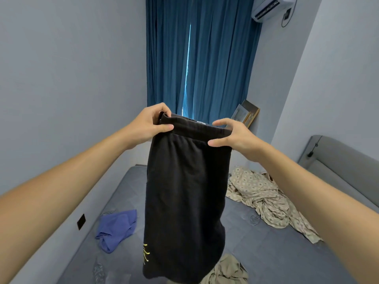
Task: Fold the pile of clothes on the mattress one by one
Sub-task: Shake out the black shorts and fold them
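I note the left hand (152, 124) pinching one end of the elastic waistband, thumb laid flat on the near face and fingers curled over the top edge. The right hand (231, 136) grips the other end of that waistband, thumb underneath in front, fingers hooked over the back. Both forearms are bare and stretched forward.

Held item: one pair of black shorts (184, 193), soft knit fabric, ribbed gathered waistband with a small label on its inner face, and a yellow stitched mark near the lower left hem. It hangs straight down from the two hands, well above the mattress (276, 253).

The mattress is grey-blue, quilted in a diamond pattern. Relative to the hanging shorts I count three other pieces on it: one blue garment (115, 229), crumpled, to the left; one patterned beige cloth (266, 199), thin and heavily creased (whether sheet or garment I cannot tell), to the right; one plain khaki garment (225, 271), bunched, just below the hem.

Behind the shorts hangs a pleated blue curtain (205, 58).
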{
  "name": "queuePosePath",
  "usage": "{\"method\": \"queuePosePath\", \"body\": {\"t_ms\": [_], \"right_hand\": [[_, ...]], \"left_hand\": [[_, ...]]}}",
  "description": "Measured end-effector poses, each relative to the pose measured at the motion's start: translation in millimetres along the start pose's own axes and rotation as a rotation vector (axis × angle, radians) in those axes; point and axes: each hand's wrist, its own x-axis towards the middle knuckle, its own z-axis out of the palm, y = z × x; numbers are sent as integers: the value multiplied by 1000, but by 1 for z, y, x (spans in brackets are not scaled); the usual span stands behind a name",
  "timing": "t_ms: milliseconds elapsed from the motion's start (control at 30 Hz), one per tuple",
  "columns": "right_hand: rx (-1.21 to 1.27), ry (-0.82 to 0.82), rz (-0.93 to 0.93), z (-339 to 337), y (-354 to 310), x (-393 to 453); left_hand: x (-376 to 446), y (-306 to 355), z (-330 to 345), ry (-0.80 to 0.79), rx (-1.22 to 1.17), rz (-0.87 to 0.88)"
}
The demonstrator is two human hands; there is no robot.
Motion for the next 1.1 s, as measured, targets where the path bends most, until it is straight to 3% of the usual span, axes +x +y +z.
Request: {"method": "queuePosePath", "body": {"t_ms": [100, 367, 633, 833, 967, 1100], "right_hand": [[-62, -84, 14, -1, -2, -4], [-19, 6, -150, 36, 28, -31], [37, -51, -116, 91, 67, -83], [37, -73, -61, 120, 80, -83], [50, -72, 10, 152, 103, -66], [45, -89, 126, 206, 155, -30]], "left_hand": [[-7, -4, 4, -15, 23, -20], [-58, -15, 19, 52, 55, -108], [-161, -13, 48, 86, 48, -253], [-187, -26, 50, 120, 28, -348], [-185, -73, 48, 124, -8, -391], [-181, -168, 54, 99, -73, -481]]}}
